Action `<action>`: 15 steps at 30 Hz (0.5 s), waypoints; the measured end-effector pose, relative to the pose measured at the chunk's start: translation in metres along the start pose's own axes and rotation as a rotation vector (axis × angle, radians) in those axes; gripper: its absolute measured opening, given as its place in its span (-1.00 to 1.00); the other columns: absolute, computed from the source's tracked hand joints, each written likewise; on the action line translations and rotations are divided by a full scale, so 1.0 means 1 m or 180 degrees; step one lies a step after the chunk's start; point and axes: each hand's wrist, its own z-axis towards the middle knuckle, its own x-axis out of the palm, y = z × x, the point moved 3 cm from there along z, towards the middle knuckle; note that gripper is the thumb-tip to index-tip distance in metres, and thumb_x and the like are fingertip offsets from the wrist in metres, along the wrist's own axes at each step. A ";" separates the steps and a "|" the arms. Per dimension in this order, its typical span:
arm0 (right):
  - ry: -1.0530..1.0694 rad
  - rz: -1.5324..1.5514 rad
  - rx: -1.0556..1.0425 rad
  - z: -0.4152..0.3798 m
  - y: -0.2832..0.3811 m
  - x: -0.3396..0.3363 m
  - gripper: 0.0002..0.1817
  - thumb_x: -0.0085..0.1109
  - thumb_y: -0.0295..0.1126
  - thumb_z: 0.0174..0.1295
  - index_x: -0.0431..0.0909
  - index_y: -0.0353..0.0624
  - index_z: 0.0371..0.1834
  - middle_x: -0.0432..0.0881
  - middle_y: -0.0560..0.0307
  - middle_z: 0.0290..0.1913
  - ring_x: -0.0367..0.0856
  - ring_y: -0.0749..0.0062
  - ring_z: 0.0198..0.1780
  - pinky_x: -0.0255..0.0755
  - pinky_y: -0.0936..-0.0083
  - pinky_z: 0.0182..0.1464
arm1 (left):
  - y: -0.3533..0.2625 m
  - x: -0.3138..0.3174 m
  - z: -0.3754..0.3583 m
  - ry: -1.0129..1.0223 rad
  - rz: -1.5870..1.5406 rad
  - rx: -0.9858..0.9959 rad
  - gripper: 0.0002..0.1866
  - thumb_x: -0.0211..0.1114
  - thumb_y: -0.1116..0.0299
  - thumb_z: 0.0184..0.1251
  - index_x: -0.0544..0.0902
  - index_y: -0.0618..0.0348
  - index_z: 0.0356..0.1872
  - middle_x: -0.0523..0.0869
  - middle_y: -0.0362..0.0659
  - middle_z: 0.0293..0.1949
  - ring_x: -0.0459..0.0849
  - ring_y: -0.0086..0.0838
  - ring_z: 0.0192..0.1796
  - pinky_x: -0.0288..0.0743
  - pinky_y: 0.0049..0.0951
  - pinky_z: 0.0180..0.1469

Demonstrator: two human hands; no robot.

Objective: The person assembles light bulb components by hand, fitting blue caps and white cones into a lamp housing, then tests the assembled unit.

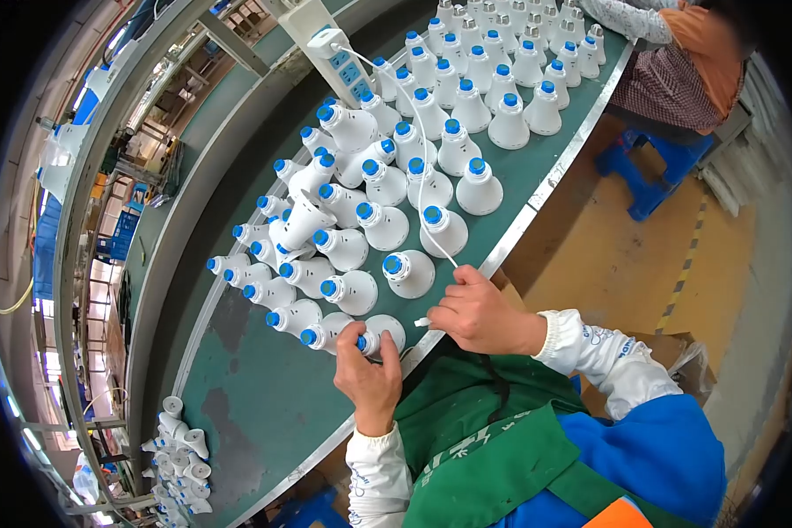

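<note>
"Where's the white bulb housing (pixel 387 333)?"

"Near the tabletop (pixel 273 378) edge, pinched in the left hand (pixel 370 374)'s grip."

"And the right hand (pixel 482 312)?"

"Pinching the white cable (pixel 425 154), which crosses over crowded blue-capped housings (pixel 383 227). Blue stool (pixel 644 195) beyond."

Factory workshop: long green workbench (pixel 277 396), rows of identical blue-capped white housings (pixel 480 191), seated co-worker (pixel 702 75), striped floor tape (pixel 683 264).

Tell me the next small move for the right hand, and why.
The right hand should probably ease the white tip it holds toward the nearest blue-capped cone: the left hand touches that cone, and a gap separates it from the tip.
</note>
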 end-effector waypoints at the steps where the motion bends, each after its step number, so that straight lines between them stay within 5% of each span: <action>1: -0.0011 0.0009 0.0010 0.000 -0.001 0.003 -0.78 0.25 -0.44 0.05 0.39 -0.09 -0.63 0.38 0.18 -0.69 0.40 0.31 -0.52 0.24 0.37 -0.13 | 0.000 0.000 0.000 0.0011 0.0013 0.0007 -0.62 0.41 0.47 0.08 0.50 0.18 -0.06 0.69 -0.04 -0.15 0.68 -0.12 -0.24 0.54 -0.28 -0.21; 13: -0.0173 0.0148 0.0149 -0.003 -0.006 0.008 -0.77 0.25 -0.42 0.06 0.40 -0.10 -0.65 0.41 0.17 -0.67 0.41 0.32 -0.52 0.21 0.40 -0.16 | 0.003 0.001 0.000 0.0021 0.0304 0.0006 -0.61 0.43 0.45 0.09 0.51 0.17 -0.04 0.70 -0.09 -0.21 0.68 -0.17 -0.36 0.54 -0.27 -0.34; 15: -0.0149 0.0150 0.0160 -0.004 -0.006 0.009 -0.79 0.24 -0.44 0.04 0.41 -0.11 -0.65 0.41 0.18 -0.67 0.41 0.32 -0.51 0.21 0.39 -0.17 | 0.004 0.001 -0.001 -0.0023 0.0287 0.0128 -0.63 0.41 0.42 0.12 0.50 0.13 -0.05 0.69 -0.10 -0.27 0.62 -0.34 -0.50 0.49 -0.39 -0.45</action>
